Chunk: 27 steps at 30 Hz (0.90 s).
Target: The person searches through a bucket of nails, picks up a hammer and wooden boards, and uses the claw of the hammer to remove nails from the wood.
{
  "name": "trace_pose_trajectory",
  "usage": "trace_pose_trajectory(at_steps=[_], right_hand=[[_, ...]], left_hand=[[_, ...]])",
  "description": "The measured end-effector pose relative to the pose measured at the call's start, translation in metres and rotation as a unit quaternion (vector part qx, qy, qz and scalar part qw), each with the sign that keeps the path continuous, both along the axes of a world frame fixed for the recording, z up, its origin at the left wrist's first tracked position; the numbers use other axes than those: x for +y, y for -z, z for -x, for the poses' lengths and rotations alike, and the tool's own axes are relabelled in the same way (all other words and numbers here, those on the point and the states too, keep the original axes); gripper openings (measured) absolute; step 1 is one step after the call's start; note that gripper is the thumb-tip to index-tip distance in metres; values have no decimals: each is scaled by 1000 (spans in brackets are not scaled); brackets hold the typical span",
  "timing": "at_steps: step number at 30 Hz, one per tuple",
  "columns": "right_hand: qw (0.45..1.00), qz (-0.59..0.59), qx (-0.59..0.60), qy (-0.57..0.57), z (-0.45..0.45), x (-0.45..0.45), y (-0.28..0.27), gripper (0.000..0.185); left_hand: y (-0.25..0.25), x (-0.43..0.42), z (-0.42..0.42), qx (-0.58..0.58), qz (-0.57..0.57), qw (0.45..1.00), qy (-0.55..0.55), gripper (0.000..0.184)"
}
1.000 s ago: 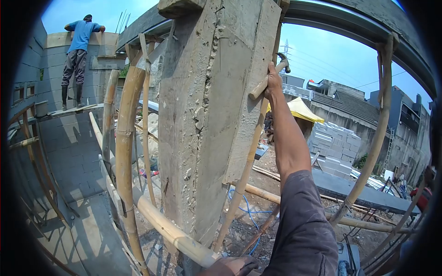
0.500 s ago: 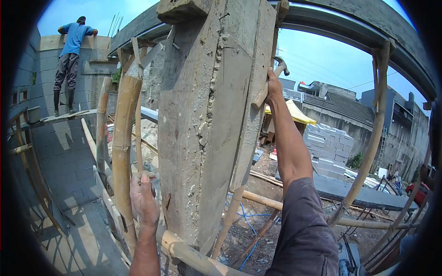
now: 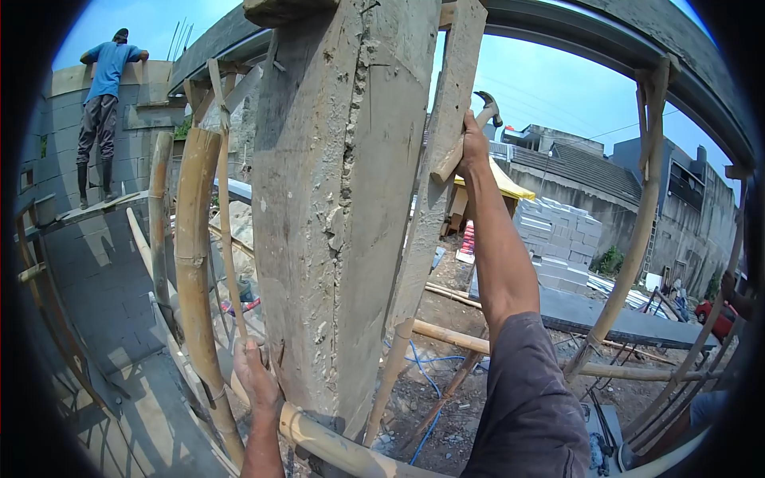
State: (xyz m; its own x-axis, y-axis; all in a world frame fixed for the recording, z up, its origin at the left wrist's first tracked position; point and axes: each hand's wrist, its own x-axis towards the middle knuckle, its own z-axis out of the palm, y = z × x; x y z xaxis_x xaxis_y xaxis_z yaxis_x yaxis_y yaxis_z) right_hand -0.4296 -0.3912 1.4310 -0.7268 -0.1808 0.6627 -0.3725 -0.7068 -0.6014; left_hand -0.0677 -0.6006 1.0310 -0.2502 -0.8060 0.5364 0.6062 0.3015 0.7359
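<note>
A tall column cased in rough boards (image 3: 279,207) stands upright before me, its exposed corner (image 3: 339,231) crumbly with concrete. My right hand (image 3: 475,145) is wrapped around the wooden handle of a claw hammer (image 3: 449,162), head up, beside a narrow plank (image 3: 434,207) along the column's right side. Sky shows through a gap between the plank's upper part and the column. At the column's lower left, my left hand (image 3: 256,376) has its fingers curled, close to the board edge and a thin stick (image 3: 229,263); I cannot make out what it grips. Nails (image 3: 370,8) protrude from the casing.
Bamboo posts (image 3: 194,239) rise at left, and a horizontal bamboo pole (image 3: 343,446) crosses below the column. A person in blue (image 3: 114,72) stands on a raised board at far left. Pale blocks (image 3: 558,235) are stacked at right; another person's hand (image 3: 729,285) shows at the right edge.
The plank's top now stands apart from the column, with a gap between them. My left hand has moved lower, closer to the board edge. The whole view has shifted slightly.
</note>
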Motion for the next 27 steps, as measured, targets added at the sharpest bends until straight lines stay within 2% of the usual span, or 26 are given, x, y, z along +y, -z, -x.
trace_pose_trajectory(at_steps=[1,4,7,9,13,16,18,23,25,26,27], right_hand=[[1000,-1,5,-14,4,8,8,47],[999,11,20,-30,30,33,35,50],[998,4,41,-54,13,56,65,50],[997,-6,23,-79,2,67,82,48],[994,-71,56,-67,-11,97,104,49],[995,-85,32,-27,-2,125,128,47],[998,-63,10,2,-27,140,149,44],[995,-59,-45,-60,-26,206,222,34],[993,-57,-82,-64,-45,224,244,29],[990,-73,-86,-79,-48,234,254,36],[987,-85,-102,-86,-56,243,264,35]], left_hand=[[3,2,-4,5,-23,1000,21,26],[18,-2,-13,10,-5,999,-30,27],[-7,20,-43,50,7,998,27,26],[-16,30,-54,64,9,998,14,26],[-34,54,-79,52,-5,998,47,27],[-46,72,-89,42,20,995,82,25],[-56,86,-91,37,37,993,111,23],[-74,118,-70,-29,77,970,229,21],[-91,133,-49,-65,95,938,327,20],[-101,141,-37,-83,102,918,375,19],[-111,152,-24,-106,94,909,393,21]])
